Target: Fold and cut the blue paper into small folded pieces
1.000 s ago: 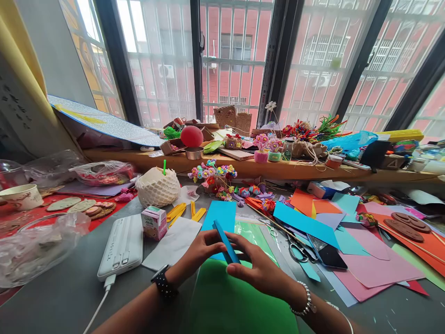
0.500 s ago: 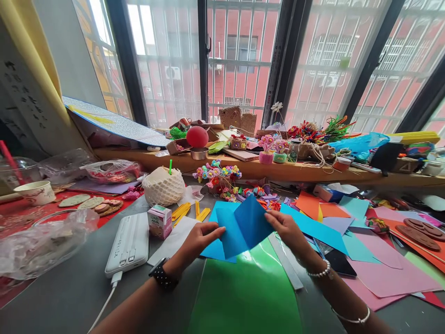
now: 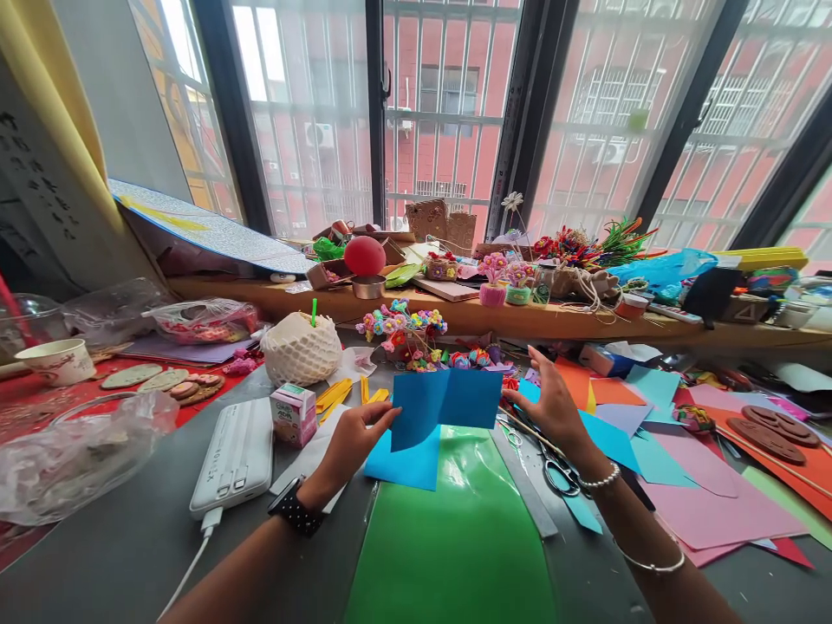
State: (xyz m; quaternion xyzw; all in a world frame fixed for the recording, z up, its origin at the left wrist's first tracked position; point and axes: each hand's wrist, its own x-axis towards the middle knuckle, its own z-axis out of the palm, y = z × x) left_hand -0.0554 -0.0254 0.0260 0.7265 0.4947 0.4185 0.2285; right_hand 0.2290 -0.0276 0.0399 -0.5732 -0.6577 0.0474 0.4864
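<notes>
A creased blue sheet of paper (image 3: 419, 409) is held up over the table, its fold running down the middle. My left hand (image 3: 356, 442) pinches its left edge between thumb and fingers. At the opposite edge, my right hand (image 3: 552, 412) is open, fingers raised and apart, with the thumb tip close to the paper; whether it touches I cannot tell. Under the held sheet lies a second blue sheet (image 3: 406, 468), partly on a green mat (image 3: 455, 546). Black-handled scissors (image 3: 560, 477) rest below my right wrist.
To the left are a white power bank (image 3: 232, 455) with a cable, a small drink carton (image 3: 294, 414) and a wrapped coconut (image 3: 302, 348). Coloured paper sheets (image 3: 715, 507) spread on the right. Crafts crowd the wooden sill (image 3: 416, 316) under the window.
The blue sheet has opened out flatter and now faces me. My right hand has let go of its edge and spread its fingers, while my left hand keeps its pinch. The scissors have come into view.
</notes>
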